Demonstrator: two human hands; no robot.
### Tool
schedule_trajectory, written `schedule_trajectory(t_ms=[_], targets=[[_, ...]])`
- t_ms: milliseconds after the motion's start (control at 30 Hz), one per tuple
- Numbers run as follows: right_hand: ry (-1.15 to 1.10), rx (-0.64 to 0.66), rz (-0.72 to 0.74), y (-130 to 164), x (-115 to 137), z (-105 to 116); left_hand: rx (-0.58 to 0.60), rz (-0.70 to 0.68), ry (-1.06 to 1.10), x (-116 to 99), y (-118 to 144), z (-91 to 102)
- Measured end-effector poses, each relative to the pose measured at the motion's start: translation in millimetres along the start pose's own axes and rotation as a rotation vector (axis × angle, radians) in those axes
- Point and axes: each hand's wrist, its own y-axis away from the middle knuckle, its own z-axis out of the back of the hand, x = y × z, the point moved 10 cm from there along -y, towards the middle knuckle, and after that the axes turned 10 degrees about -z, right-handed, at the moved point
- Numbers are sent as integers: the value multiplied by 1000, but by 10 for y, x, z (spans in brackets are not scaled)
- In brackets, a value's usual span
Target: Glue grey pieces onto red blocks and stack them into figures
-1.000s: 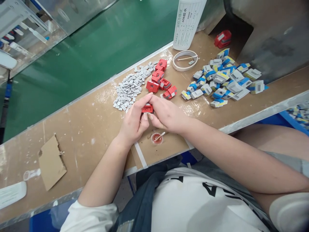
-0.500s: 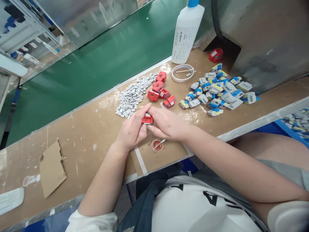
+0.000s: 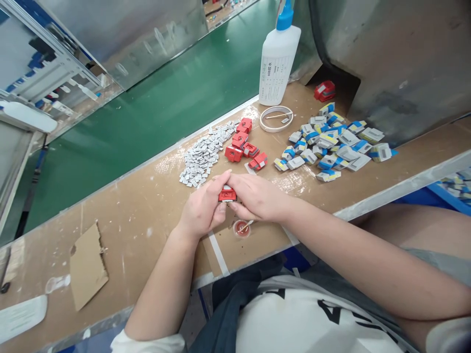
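Both hands meet around a small red plastic piece (image 3: 227, 195), whose recessed face shows between them. My left hand (image 3: 202, 206) grips its left side, thumb below. From the right, my right hand (image 3: 259, 196) closes on the same piece, its fingertips meeting those of the left; the far side of the piece is hidden. Just below the hands is a small clear cup of reddish liquid (image 3: 240, 231) with a thin stick in it. Beyond the fingers lie several red plastic pieces (image 3: 240, 140) beside a pile of small white tabs (image 3: 206, 152).
A white glue bottle (image 3: 279, 63) with a blue cap stands at the back, near a tape roll (image 3: 262, 122). Grey-white pieces with blue and yellow (image 3: 331, 142) are heaped on the right. Torn cardboard (image 3: 87, 267) lies on the left. A green belt (image 3: 158, 98) runs behind the table.
The camera view has shifted, so the scene sits slightly lower. Both hands keep their hold on the red piece, with little other visible movement.
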Motion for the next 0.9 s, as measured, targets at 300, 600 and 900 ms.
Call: schedule_trajectory(t_ms=[300, 600, 900], targets=[[-27, -74, 22, -8, 41, 55, -149, 26, 18, -76, 14, 40], [-117, -154, 21, 59, -30, 94, -284, 83, -32, -111, 120, 51], [-198, -165, 72, 13, 142, 264, -462, 102, 132, -151, 239, 6]])
